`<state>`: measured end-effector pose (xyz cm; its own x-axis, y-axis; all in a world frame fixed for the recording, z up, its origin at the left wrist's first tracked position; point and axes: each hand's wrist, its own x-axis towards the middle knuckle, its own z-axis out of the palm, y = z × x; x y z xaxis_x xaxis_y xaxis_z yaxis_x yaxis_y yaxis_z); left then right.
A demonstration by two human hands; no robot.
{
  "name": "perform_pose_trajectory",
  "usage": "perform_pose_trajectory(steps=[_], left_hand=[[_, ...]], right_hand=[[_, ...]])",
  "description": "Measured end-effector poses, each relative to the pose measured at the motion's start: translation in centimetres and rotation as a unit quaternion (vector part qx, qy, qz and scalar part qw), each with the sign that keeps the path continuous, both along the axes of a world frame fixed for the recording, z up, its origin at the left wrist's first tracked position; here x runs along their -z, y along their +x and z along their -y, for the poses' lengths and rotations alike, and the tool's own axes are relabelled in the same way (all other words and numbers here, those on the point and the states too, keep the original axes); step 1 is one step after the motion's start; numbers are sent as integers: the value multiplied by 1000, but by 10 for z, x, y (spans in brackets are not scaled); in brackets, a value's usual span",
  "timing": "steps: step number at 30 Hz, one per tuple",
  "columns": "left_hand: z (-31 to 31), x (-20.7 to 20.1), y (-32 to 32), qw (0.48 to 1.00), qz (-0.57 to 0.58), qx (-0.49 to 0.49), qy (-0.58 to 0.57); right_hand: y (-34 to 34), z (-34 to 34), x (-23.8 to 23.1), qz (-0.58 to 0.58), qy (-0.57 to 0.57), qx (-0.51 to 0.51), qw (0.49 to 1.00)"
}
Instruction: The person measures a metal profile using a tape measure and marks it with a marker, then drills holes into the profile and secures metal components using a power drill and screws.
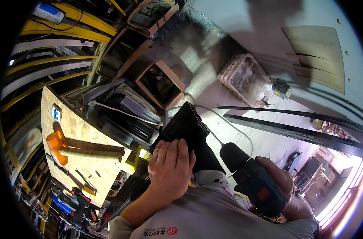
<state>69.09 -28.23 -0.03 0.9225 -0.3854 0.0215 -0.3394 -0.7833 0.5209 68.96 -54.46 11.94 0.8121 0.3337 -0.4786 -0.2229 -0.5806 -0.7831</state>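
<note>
My left hand (170, 169) is closed over a long black metal profile (180, 124), its fingers wrapped across the top near the end. The profile runs back under my left forearm, and its notched end faces away from me. My right hand (280, 177) grips a dark power drill (258, 186) with a black chuck (233, 156). From the chuck a thin bit (215, 137) points at the profile's end. Whether its tip touches the metal, I cannot tell.
A wooden board (105, 175) at left carries an orange mallet (58, 149). Beyond lie stacked dark profiles (139, 113), a cardboard box (143, 81) and a white plastic crate (233, 81). Long dark bars (277, 125) stretch to the right. A grey cable (229, 118) crosses the floor.
</note>
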Motion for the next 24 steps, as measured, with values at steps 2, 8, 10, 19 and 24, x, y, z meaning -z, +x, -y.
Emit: perform_pose_trajectory(steps=[2, 8, 10, 19, 24], left_hand=[[-1, 1, -1, 1000, 3, 0, -7], [0, 1, -1, 1000, -7, -1, -19], [-1, 1, 0, 1000, -12, 0, -22], [-2, 1, 1, 999, -14, -1, -38], [-1, 2, 1, 999, -4, -11, -51]], right_hand=[[0, -2, -2, 12, -24, -15, 1000], [4, 0, -3, -10, -44, 4, 999], [8, -2, -1, -11, -42, -7, 999], [10, -2, -9, -3, -60, -32, 998], [10, -1, -7, 1, -51, -28, 998]])
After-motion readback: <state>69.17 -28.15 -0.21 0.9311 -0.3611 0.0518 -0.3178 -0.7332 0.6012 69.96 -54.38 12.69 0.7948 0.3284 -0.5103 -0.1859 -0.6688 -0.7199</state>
